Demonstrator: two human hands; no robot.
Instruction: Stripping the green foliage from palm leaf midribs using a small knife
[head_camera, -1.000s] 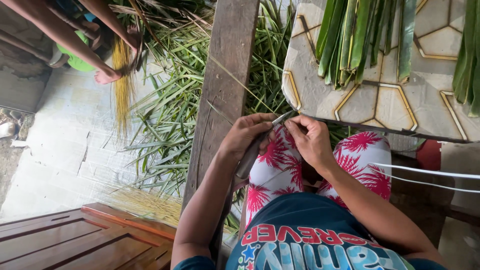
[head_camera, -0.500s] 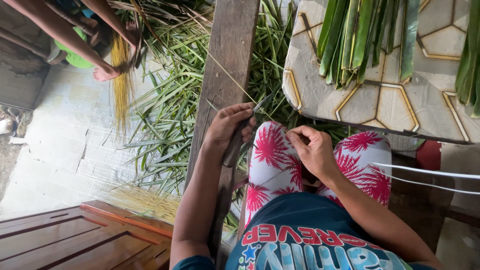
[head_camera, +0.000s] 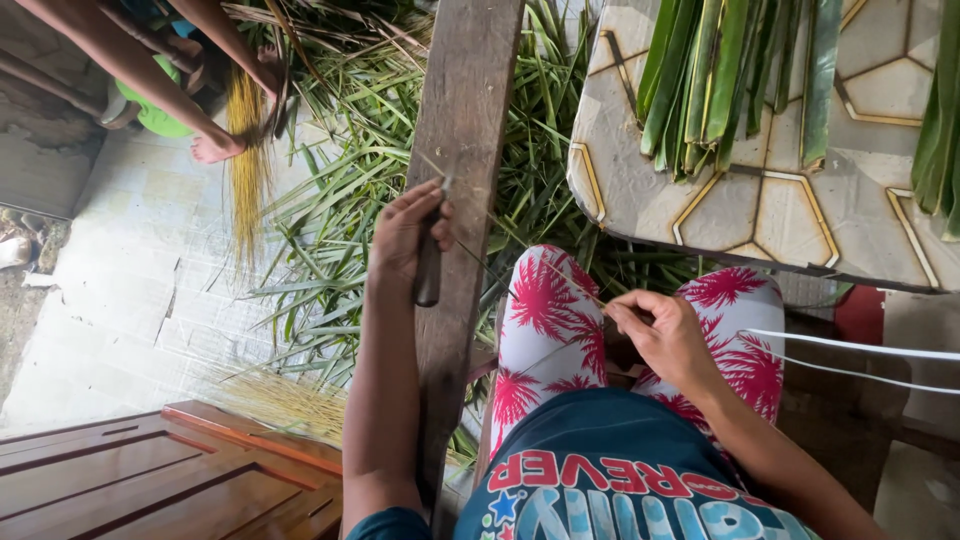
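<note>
My left hand is closed around a small dark-handled knife, held over a wooden plank. My right hand rests on my knee and pinches one end of a thin pale leaf midrib. The midrib runs taut from the right hand up to the knife in the left hand. My legs wear white trousers with a red palm pattern.
A tiled table with bundles of green leaf strips stands at the upper right. Cut green palm leaves cover the floor. Another person's legs and a yellow midrib bundle are at the upper left. A wooden door panel lies at the lower left.
My left hand has drawn the knife leftward and up along the midrib, away from the right hand. The right hand has slid down toward my knee, and the midrib now stretches between them.
</note>
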